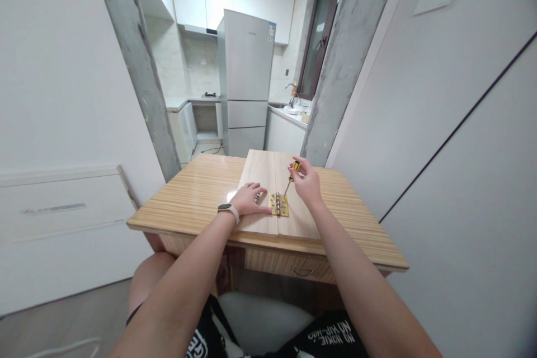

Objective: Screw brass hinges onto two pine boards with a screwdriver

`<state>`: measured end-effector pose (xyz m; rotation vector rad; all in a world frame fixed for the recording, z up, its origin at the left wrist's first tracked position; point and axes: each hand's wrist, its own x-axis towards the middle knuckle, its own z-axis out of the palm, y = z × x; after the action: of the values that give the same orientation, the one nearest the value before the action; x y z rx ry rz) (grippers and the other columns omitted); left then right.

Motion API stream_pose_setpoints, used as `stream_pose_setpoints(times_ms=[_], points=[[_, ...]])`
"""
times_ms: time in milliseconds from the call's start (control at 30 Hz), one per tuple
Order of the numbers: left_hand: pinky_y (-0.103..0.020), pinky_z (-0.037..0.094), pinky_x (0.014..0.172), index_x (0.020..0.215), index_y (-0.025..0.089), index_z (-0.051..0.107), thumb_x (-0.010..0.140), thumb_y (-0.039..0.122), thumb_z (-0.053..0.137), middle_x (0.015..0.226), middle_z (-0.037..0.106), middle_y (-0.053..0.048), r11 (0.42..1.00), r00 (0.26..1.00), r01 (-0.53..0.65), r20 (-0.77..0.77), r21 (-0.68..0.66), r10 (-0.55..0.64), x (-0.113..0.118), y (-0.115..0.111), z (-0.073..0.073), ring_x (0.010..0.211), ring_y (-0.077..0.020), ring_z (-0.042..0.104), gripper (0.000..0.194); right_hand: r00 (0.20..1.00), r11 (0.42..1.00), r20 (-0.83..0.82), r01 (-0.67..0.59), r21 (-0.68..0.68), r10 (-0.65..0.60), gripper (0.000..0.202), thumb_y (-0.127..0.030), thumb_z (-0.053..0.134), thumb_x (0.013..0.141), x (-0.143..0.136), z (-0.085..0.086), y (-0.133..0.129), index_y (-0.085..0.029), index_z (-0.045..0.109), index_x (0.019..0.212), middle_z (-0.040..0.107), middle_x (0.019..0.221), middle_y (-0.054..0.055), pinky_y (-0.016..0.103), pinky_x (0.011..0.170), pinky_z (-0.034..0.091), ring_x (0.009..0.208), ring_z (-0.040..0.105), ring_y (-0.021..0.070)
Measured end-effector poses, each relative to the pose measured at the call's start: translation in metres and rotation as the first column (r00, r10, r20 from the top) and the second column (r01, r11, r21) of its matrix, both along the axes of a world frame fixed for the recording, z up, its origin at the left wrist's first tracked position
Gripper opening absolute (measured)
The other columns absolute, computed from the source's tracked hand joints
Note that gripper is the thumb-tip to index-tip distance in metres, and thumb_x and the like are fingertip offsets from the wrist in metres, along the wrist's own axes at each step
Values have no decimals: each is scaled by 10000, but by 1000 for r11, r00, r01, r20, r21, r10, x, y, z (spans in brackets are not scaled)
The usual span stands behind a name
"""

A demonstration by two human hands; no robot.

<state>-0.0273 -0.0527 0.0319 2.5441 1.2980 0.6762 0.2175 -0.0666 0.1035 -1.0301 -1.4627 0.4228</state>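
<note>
My right hand (306, 180) is closed around the yellow and black handle of a screwdriver (296, 166). Its thin shaft slants down, and the tip meets the upper part of the right leaf of a brass hinge (285, 207). The hinge lies unfolded across the seam between two pale wooden boards (296, 225). Fingers apart, my left hand (246, 199) rests on the left board, its thumb stretched to the hinge's left leaf. Small shiny metal pieces (258, 197) show by the left fingers, too small to make out fully.
The boards lie on a wood-grain table (188, 196) with a handled drawer (289, 266) at its front. Behind it stand a grey fridge (247, 61) and a kitchen counter with a sink (277, 105). A white wall rises close on the right.
</note>
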Motion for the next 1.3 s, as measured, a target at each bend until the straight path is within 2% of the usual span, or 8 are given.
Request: stream_pose_setpoints(times_ms=[267,400,533,667,733,900,1100,1300], points=[[-486,369,1231,1362,280,682,641,910,725,1522,563,-123,1000,1000,4,-11,5,-4,0,1,-1,1448,-363,468,959,996,995,-9,-89,-34,89,509,-457,538,979,5,-6,2,-260,622,1441,685,1380,123,392,798,653,1148,717,267],[-483,367,1233,1365,279,680,643,921,710,1513,568,-126,1000,1000,7,-11,10,-7,0,1,-2,1450,-359,466,966,998,997,-15,-67,-23,67,475,-417,546,964,7,-6,4,-243,651,1394,728,1278,114,397,801,641,1094,730,262],[-486,370,1231,1365,281,681,645,928,700,1521,561,-126,1000,1000,7,-14,6,-7,0,0,-1,1451,-364,466,968,999,999,36,37,37,-39,418,-394,577,948,6,-4,1,-242,681,1323,751,1163,96,427,870,620,1030,731,260],[-484,366,1234,1363,283,682,640,916,718,1514,568,-123,1000,1000,5,-9,5,-5,0,-1,1,1447,-366,470,961,993,992,62,98,78,-103,383,-415,619,931,4,-1,-2,-243,685,1267,746,1091,96,393,795,623,995,719,265],[-483,366,1234,1363,287,681,642,910,724,1512,571,-121,1000,1000,1,-6,4,-1,1,-2,2,1447,-365,470,954,995,995,53,78,67,-81,373,-440,633,925,3,0,-1,-246,681,1240,740,1115,99,380,768,630,1010,719,263],[-484,373,1229,1352,285,686,642,911,722,1506,575,-123,1000,1000,3,-9,5,-3,0,-2,2,1444,-363,475,948,994,995,-50,-94,-15,93,441,-486,655,907,-2,1,1,-254,653,1282,729,1210,105,357,699,657,1099,725,274],[-492,363,1236,1358,276,685,638,922,713,1528,559,-134,1000,1000,-3,-9,11,3,0,-1,1,1453,-366,466,968,995,1000,-98,-27,7,27,470,-496,650,911,0,-3,1,-236,679,1302,730,1200,116,365,700,672,1081,730,276],[-495,365,1233,1362,283,683,644,904,729,1523,566,-123,1000,1000,1,-10,3,-1,0,-1,0,1450,-368,466,951,992,995,-83,-100,-30,97,484,-480,587,938,7,-5,6,-246,656,1356,703,1303,119,386,722,668,1113,721,277]])
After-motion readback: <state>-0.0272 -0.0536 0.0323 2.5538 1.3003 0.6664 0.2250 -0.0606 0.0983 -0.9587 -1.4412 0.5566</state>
